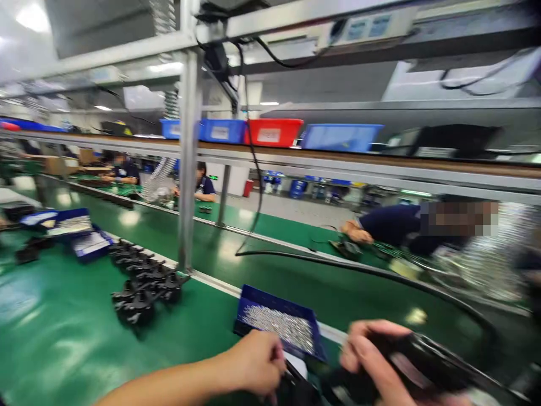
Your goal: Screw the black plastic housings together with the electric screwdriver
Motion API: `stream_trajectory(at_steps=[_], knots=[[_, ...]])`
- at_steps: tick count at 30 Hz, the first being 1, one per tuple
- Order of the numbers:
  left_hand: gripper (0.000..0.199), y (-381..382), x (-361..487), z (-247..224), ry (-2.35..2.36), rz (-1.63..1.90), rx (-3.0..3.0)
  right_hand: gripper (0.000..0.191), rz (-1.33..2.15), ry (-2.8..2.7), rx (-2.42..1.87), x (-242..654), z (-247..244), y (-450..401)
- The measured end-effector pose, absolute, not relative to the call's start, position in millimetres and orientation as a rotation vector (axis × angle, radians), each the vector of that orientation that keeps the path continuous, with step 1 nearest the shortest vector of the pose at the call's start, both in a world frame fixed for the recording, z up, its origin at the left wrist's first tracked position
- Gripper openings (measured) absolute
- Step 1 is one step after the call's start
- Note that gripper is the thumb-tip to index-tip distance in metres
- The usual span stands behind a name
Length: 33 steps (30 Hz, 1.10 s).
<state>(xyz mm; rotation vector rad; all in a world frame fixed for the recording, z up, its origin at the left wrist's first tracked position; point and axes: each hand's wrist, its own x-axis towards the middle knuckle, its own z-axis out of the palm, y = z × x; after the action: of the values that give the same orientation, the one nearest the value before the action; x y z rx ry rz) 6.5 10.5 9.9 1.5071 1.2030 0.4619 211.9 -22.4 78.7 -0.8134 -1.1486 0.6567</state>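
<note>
At the bottom centre, my left hand (258,361) is closed, its fingers pinched at the edge of a black part (298,389). The part's lower end runs out of view. To the right, my right hand (372,361) wraps its fingers round a dark, glossy object (426,361), blurred so that its kind cannot be told. Just beyond my left hand stands a blue bin (279,301) of small silvery pieces (279,326), possibly screws. A white piece (298,363) shows between that bin and the black part.
Black moulded parts (141,285) stand in rows on the green table (63,344). More blue bins (91,242) lie at the left. A metal post (188,169) and a thick black cable (380,270) cross ahead. Co-workers (393,225) sit beyond.
</note>
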Motion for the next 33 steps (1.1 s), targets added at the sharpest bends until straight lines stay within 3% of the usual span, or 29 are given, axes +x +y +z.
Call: stream_trajectory(at_steps=[8,20,24,30,33], knots=[[0.012,3,27,-14,1.060,0.534,1.323,0.017,0.647,-1.138,-0.691,182,99,-43],[0.023,-1,40,-39,0.968,0.256,1.066,0.021,0.727,-1.164,-0.800,182,88,-28],[0.022,2,39,-36,0.980,0.304,1.056,0.023,0.781,-1.136,-0.798,188,92,-32],[0.041,13,44,-27,0.925,0.285,1.010,0.019,0.812,-1.264,-0.739,200,91,-29],[0.040,12,48,-25,0.966,0.271,1.007,0.023,0.843,-1.252,-0.784,196,89,-28]])
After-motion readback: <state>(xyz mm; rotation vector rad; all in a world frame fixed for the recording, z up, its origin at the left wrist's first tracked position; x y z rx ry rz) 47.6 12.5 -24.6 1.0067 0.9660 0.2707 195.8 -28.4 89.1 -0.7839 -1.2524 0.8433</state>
